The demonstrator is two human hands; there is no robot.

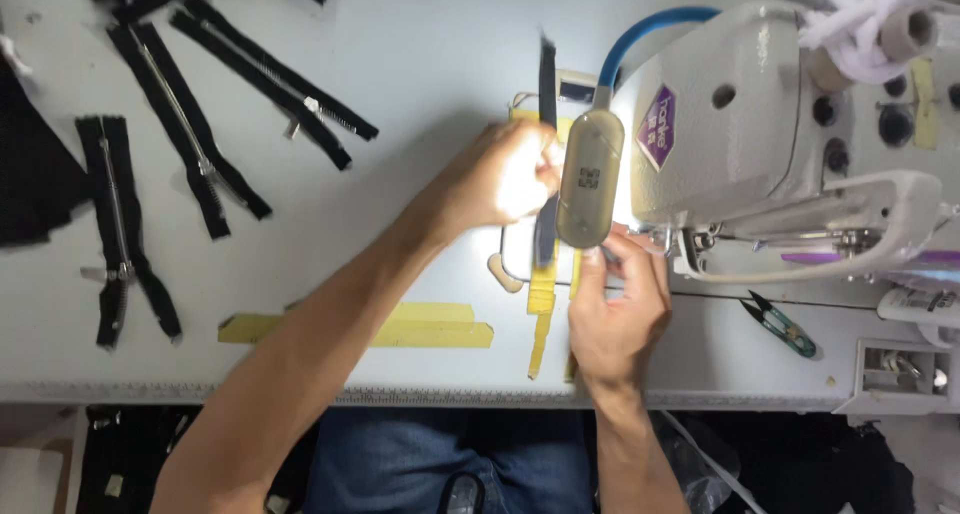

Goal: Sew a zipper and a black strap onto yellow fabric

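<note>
Under the lamp (590, 179) of a white sewing machine (760, 124) bearing a purple diamond label (657, 126), the left hand (500, 179) grips a dark zipper strip (546, 84); the right hand (618, 309) pinches its near end. Loose black zippers (190, 124) lie far left.

Light source: a small lamp (590, 179) on a blue gooseneck, shining down beside the sewing machine (780, 144).
Glare: the left hand (500, 179) and the surface (420, 64) under the lamp wash out white.
Blur: the dark strip (546, 84) is smeared.
Dim: below the surface edge.
</note>
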